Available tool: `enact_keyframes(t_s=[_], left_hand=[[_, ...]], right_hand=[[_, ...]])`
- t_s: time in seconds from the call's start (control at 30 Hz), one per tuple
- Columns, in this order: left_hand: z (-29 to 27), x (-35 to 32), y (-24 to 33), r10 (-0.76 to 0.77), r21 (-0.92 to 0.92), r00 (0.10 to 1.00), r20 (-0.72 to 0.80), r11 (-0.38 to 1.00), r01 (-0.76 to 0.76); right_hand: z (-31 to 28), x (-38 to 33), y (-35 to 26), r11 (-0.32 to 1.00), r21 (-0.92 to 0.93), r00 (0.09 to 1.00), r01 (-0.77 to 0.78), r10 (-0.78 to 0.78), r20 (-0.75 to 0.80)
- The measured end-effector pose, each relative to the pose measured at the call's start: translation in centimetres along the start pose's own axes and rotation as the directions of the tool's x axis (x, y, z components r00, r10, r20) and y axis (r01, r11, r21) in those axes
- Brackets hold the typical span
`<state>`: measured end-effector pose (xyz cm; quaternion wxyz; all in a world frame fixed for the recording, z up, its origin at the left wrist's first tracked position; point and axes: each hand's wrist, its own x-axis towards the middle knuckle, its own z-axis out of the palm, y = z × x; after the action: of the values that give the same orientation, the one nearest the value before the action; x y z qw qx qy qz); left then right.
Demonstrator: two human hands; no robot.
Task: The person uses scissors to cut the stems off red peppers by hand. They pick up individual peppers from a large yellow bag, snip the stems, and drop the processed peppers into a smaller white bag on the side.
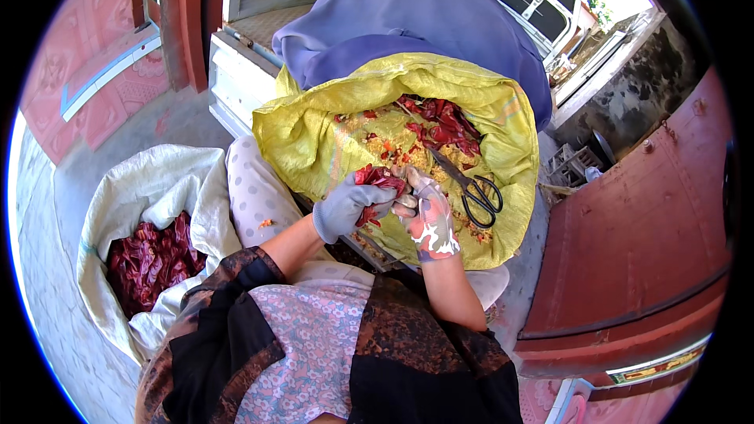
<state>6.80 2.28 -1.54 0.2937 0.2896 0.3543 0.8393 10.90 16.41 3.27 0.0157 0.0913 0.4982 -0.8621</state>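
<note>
From my remote feed, I'd work gently over the one-o'clock yellow woven-plastic sack point(306, 141), grey-gloved left hand point(345, 209) clamped on crumpled dark-red dried chillies point(380, 178) at centre, camouflage-gloved right hand point(430, 209) pinching their edge.

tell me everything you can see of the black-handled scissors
The black-handled metal scissors lie unheld inside a yellow woven sack, among crumbly yellow seed-like bits. Their slim grey blades look shut or nearly so, tips pointing away from the person and to the left. The two large rounded loops, spread apart, lie nearer and to the right, plastic or coated by their look. The gloved right hand is close beside them but apart.
</note>
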Motion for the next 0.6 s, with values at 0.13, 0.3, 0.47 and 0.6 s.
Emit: enact_keyframes(t_s=[0.13,0.3,0.47,0.6], left_hand=[[0.0,-0.5,0.2,0.014,-0.02,1.0,-0.013,1.0,-0.014],[1.8,-0.5,0.5,0.017,0.097,0.973,-0.232,0.995,0.006],[-0.4,0.3,-0.6,0.042,-0.048,0.997,-0.068,0.998,-0.045],[0.2,0.0,-0.8,0.02,-0.145,1.0,-0.02,0.989,-0.022]], right_hand=[[0.0,0.1,-0.1,0.999,-0.032,0.998,-0.04,0.041,0.044],[-1.9,1.6,-0.1,0.979,0.144,0.952,-0.142,0.095,0.293],[-4.6,2.0,-1.8,0.348,-0.809,0.879,0.473,-0.238,0.412],[-5.2,4.9,-5.4,0.101,-0.918,0.838,0.382,-0.457,0.298]])
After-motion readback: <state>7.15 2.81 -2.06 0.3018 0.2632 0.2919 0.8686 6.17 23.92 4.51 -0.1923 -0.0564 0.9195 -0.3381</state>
